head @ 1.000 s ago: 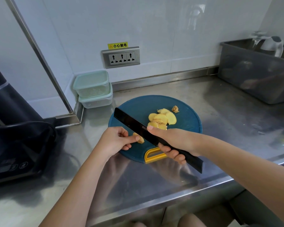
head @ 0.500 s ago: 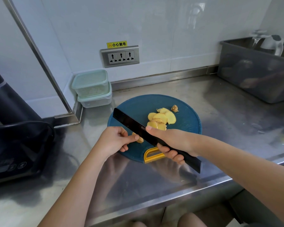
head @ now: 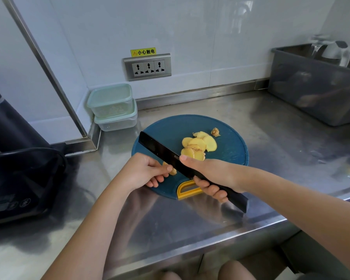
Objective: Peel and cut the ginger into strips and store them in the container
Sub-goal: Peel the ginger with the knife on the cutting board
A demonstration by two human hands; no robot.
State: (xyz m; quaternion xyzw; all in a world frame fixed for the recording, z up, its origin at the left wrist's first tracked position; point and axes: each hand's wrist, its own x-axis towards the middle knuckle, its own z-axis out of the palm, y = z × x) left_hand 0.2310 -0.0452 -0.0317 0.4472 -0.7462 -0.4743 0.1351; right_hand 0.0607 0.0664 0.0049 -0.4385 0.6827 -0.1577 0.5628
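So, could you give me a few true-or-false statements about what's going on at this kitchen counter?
1. The right hand grips a black knife. True.
2. The cutting board is square and red. False: it is round and blue, with a yellow handle.
3. Ginger slices lie on the board beyond the blade. True.
4. The two stacked containers have no lids. False: both are lidded.
5. The left hand holds nothing. False: it pinches a small ginger piece beside the blade.
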